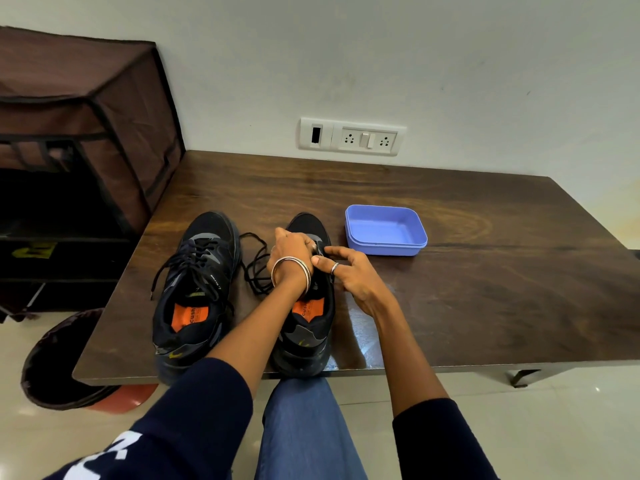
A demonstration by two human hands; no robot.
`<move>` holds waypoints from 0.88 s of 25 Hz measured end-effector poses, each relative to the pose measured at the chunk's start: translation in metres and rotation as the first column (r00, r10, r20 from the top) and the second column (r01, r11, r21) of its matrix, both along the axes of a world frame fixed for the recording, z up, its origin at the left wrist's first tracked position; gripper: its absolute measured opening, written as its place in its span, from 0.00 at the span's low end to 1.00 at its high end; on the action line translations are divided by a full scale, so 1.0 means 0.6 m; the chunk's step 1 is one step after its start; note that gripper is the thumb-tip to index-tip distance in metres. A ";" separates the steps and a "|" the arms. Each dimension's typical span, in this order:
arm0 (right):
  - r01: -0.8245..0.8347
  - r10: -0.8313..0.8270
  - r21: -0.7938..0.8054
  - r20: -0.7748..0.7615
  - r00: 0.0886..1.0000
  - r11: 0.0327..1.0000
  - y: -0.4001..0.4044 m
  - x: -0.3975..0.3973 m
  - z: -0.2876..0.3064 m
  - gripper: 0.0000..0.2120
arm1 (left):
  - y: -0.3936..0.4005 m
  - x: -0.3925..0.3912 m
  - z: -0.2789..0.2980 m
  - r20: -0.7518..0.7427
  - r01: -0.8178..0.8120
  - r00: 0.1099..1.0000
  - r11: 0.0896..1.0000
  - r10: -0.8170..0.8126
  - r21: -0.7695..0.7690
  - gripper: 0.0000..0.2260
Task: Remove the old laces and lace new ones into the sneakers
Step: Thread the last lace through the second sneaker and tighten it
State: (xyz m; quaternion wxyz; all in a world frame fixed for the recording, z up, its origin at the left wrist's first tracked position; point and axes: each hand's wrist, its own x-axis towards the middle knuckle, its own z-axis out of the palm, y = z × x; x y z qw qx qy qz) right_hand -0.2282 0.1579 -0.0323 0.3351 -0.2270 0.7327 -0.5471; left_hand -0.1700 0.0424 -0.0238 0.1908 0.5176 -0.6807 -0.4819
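Dark wood-grain surface (450,271) has a glossy sheen; sneakers (197,289) are matt black mesh cloth; the blue box (386,245) looks like smooth plastic.

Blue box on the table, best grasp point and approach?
Take the blue box by its near long wall, pinching over the rim from above. It sits upright and open with nothing visible inside, so the thin wall is exposed on both faces. Come from its right side, probably: the right hand and sneaker crowd its left.
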 end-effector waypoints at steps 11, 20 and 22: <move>0.047 -0.035 0.056 -0.198 0.980 0.997 -0.013 -0.032 0.018 0.09 | 0.019 -0.021 0.003 -0.125 -0.191 0.965 0.943 0.231 0.272 0.08; 0.227 -0.199 0.017 -0.423 0.884 0.974 -0.046 -0.025 0.002 0.02 | -0.006 -0.025 -0.006 0.009 -0.084 0.996 0.996 0.084 0.031 0.17; 0.289 -0.265 -0.015 -0.447 0.854 0.957 -0.053 -0.015 -0.011 0.04 | -0.007 -0.015 0.002 0.030 0.135 0.990 0.990 -0.135 -0.033 0.09</move>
